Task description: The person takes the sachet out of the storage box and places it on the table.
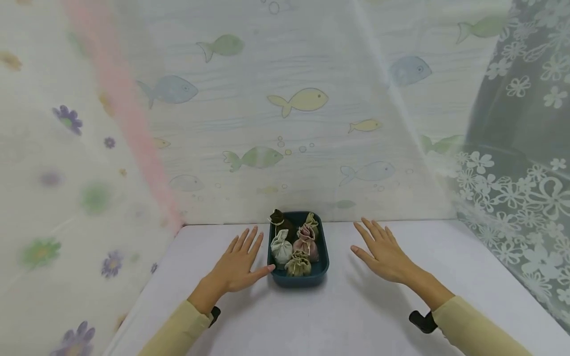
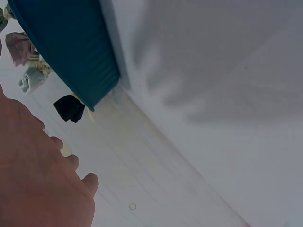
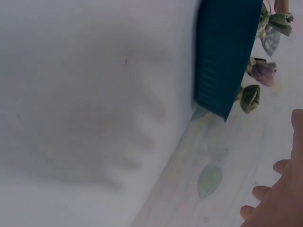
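Observation:
A dark teal rectangular tray stands at the back of the white table and holds several small drawstring pouches. Among them are a dark brown pouch, a white one, a pink one, and olive-green ones, such as the front pouch. Just left of the tray, my left hand hovers palm down with fingers spread, its thumb overlapping the tray's rim in the head view. Farther off on the right, my right hand is held over the table, fingers straight and holding nothing.
A white cloth with printed fish hangs right behind the table. Flowered sheer curtain drapes along the right side, and a flower-patterned cloth along the left. Both hands cast shadows on the tabletop.

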### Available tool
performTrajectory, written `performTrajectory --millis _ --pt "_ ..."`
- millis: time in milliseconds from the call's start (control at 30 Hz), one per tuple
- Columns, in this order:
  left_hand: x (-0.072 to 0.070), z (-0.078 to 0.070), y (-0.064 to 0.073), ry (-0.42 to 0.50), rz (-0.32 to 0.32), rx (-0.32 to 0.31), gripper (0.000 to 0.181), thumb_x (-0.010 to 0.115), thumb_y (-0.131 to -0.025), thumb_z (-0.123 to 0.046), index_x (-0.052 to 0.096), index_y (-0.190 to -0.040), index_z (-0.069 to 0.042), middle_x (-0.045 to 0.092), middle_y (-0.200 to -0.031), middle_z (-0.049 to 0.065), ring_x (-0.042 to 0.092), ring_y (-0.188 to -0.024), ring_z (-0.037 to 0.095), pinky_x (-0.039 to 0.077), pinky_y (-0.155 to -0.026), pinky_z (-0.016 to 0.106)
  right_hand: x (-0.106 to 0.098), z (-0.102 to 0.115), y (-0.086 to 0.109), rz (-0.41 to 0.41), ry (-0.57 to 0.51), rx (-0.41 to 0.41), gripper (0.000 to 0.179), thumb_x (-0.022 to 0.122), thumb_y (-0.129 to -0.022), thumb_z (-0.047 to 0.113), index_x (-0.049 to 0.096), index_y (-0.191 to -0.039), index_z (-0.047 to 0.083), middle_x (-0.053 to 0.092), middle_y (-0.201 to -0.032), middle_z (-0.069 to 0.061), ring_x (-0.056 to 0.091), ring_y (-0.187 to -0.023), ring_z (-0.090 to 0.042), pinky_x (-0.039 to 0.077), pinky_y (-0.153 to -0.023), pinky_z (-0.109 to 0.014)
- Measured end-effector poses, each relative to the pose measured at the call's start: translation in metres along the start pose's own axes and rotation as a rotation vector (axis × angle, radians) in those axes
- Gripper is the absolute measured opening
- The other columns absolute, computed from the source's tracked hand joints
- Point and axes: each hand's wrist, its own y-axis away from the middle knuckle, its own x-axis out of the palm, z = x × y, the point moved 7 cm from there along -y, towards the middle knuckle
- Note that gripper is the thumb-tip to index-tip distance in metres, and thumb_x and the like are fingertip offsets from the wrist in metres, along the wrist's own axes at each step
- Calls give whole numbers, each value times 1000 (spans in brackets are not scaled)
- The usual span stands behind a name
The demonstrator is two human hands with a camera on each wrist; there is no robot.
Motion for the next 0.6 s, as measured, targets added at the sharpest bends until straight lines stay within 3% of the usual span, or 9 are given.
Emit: performTrajectory --millis 100,300,600 --pt "3 -3 -1 23 10 -4 100 30 -96 -81 6 -165 -13 -4 -172 8 1 -158 31 10 -125 56 4 6 0 -9 -12 -26 70 50 -108 44 28 -162 4 19 -167 -23 12 -153 -49 7 -118 -70" --pt "11 -6 1 73 -10 12 104 36 -96 -79 13 -164 -5 8 -171 16 10 -158 33 16 -125 54 14 15 1 -5 -30 -62 71 51 -107 45 28 -162 6 20 -167 -21 16 -153 -47 10 -119 -69" --pt "14 -11 -2 70 22 8 111 35 -92 -84 12 -163 -1 7 -171 16 9 -158 30 15 -126 48 22 25 -1 -9 -54 -80 73 55 -105 48 31 -161 8 31 -163 -19 34 -147 -43 34 -112 -66"
